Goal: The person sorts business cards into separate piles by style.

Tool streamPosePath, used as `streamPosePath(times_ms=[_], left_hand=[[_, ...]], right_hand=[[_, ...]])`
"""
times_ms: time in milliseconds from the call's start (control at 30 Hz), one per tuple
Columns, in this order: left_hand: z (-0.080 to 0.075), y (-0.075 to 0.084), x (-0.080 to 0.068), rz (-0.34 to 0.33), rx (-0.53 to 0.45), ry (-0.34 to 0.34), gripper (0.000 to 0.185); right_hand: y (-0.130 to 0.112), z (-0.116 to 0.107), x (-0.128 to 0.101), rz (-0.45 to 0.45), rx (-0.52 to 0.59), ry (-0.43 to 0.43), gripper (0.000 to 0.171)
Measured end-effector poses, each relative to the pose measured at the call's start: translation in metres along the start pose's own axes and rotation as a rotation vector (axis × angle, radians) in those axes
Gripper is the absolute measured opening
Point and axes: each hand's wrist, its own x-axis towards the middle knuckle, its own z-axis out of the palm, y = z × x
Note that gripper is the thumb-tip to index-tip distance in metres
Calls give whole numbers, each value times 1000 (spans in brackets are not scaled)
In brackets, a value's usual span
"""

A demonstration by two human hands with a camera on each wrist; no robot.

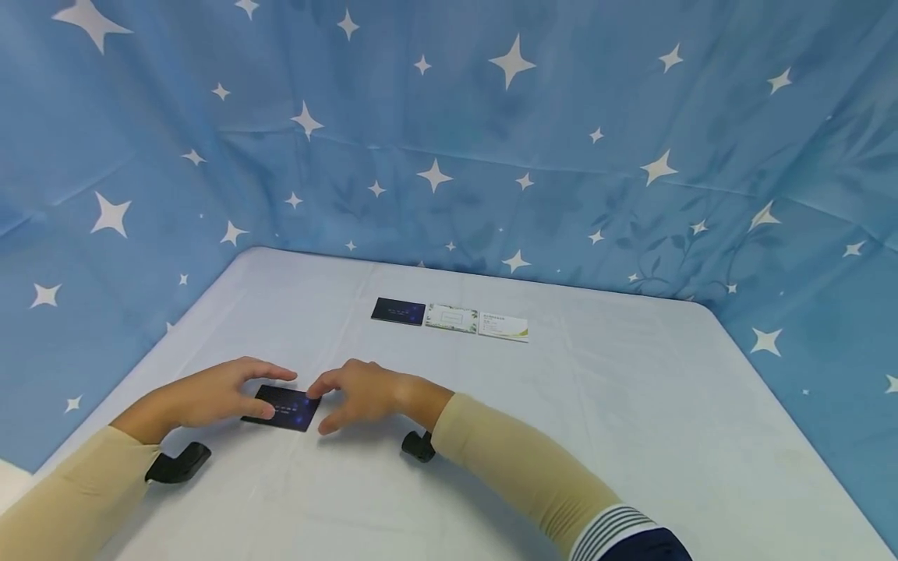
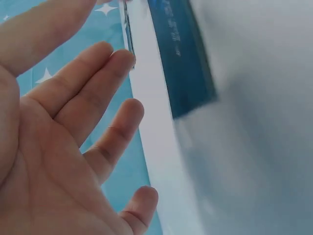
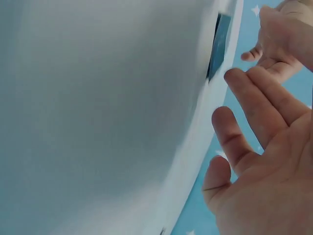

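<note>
A dark blue printed card (image 1: pixel 286 407) lies on the white-covered table, between the two hands. My left hand (image 1: pixel 213 396) hovers at its left end, thumb overlapping the card in the head view and fingers spread apart. In the left wrist view the palm faces the card (image 2: pixel 183 63), fingers loosely bent. At the card's right end is my right hand (image 1: pixel 372 393), its index fingertip right at the far corner and its thumb lower, off the near corner. The right wrist view shows that hand (image 3: pixel 269 152) with relaxed fingers, close to the card (image 3: pixel 219 46).
Farther back, a row holds a second dark blue card (image 1: pixel 397 311), a white card with a leafy border (image 1: pixel 452 318) and a white card with a yellow-green corner (image 1: pixel 503 326). Behind the table (image 1: pixel 631 405) hangs a blue curtain (image 1: pixel 393 101) with white stars.
</note>
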Motion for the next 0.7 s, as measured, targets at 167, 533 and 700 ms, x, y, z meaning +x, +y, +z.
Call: streamPosePath(times_ms=[167, 533, 700], left_hand=[[6, -7, -10, 14, 0, 3, 55], [17, 2, 9, 24, 61, -15, 54], [22, 11, 24, 10, 120, -37, 53]], right_hand=[[-6, 7, 0, 6, -154, -43, 50], [17, -4, -18, 105, -157, 21, 46], [30, -12, -30, 131, -139, 42, 44]])
